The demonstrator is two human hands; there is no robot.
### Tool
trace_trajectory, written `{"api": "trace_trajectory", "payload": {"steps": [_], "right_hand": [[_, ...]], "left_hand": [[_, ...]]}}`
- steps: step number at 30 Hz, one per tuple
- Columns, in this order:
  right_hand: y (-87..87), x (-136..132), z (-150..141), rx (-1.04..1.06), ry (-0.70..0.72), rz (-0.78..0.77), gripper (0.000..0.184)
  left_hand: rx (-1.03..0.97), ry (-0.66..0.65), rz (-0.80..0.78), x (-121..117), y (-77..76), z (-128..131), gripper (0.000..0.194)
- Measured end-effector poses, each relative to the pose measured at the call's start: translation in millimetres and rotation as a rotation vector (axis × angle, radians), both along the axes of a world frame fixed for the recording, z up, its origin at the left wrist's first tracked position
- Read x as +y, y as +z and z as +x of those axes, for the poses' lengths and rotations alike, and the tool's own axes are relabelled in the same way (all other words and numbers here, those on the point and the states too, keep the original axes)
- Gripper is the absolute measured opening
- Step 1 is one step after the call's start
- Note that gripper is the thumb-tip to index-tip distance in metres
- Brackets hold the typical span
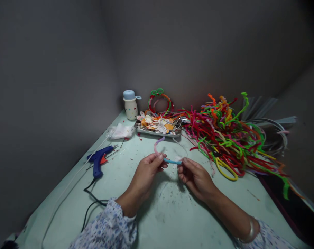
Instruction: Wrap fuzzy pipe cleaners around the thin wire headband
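Left hand: the left hand pinches the wire hoop between thumb and fingertips, closed on its blue stretch.
Right hand: the right hand is closed the same way on the hoop, further along, where the blue stretch ends.
Wire hoop: raised between both hands, just in front of the metal tray. Pink and blue pipe cleaner covers part of it; the rest of the arc is bare, thin wire.
Wrapped ring: behind the tray stands a ring covered all the way round — red, orange and green pipe cleaner.
Pipe-cleaner heap: right of the tray, a large tangle of multicoloured pipe cleaners.
Others: left of the tray, a blue glue gun, a white packet and a polka-dot jar with a blue lid.
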State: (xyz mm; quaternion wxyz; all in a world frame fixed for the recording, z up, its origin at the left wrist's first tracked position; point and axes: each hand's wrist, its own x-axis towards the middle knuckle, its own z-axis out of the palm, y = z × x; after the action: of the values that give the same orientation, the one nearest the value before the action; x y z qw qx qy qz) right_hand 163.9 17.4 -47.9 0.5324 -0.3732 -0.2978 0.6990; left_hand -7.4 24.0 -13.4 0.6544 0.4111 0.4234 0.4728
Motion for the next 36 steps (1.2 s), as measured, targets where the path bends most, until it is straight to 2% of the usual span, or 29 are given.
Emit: {"api": "trace_trajectory", "payload": {"steps": [3, 5, 7, 9, 12, 14, 16, 22, 31, 34, 36], "right_hand": [[4.5, 3, 2, 0.062, -0.1, 0.016, 0.021], [9.0, 3, 3, 0.079, -0.157, 0.029, 0.021], [13.3, 2, 2, 0.042, -0.165, 0.043, 0.023], [15.7, -1, 0, -0.062, -0.124, 0.071, 0.027], [14.6, -7, -5, -0.257, -0.066, 0.132, 0.034], [12.3, -9, -7, -0.325, -0.053, 0.155, 0.034], [10.6, -10, -8, -0.321, -0.037, 0.165, 0.034], [13.4, -10, -8, -0.238, 0.027, 0.14, 0.029], [19.4, -13, -10, -0.194, 0.093, 0.054, 0.029], [23.2, -15, -7, -0.348, 0.102, 0.096, 0.035], [26.4, -17, -4, -0.589, -0.032, 0.272, 0.033]], "left_hand": [[0.103, -0.001, 0.051, 0, 2.8, 0, 0.036], [0.221, 0.078, 0.126, -2, 6.3, 0, 0.031], [0.367, 0.199, 0.274, -5, 10.1, 0, 0.021], [0.502, 0.254, 0.47, -10, 12.7, 1, 0.015], [0.637, 0.142, 0.645, -14, 12.5, 4, 0.017], [0.67, 0.046, 0.663, -15, 10.5, 5, 0.015], [0.675, 0.002, 0.647, -14, 8.3, 6, 0.016], [0.646, -0.007, 0.622, -12, 4.8, 5, 0.02], [0.692, -0.027, 0.733, -11, 5.4, 3, 0.022], [0.676, 0.014, 0.701, -12, 8.1, 3, 0.02], [0.644, 0.043, 0.661, -13, 10.2, 3, 0.019]]}}
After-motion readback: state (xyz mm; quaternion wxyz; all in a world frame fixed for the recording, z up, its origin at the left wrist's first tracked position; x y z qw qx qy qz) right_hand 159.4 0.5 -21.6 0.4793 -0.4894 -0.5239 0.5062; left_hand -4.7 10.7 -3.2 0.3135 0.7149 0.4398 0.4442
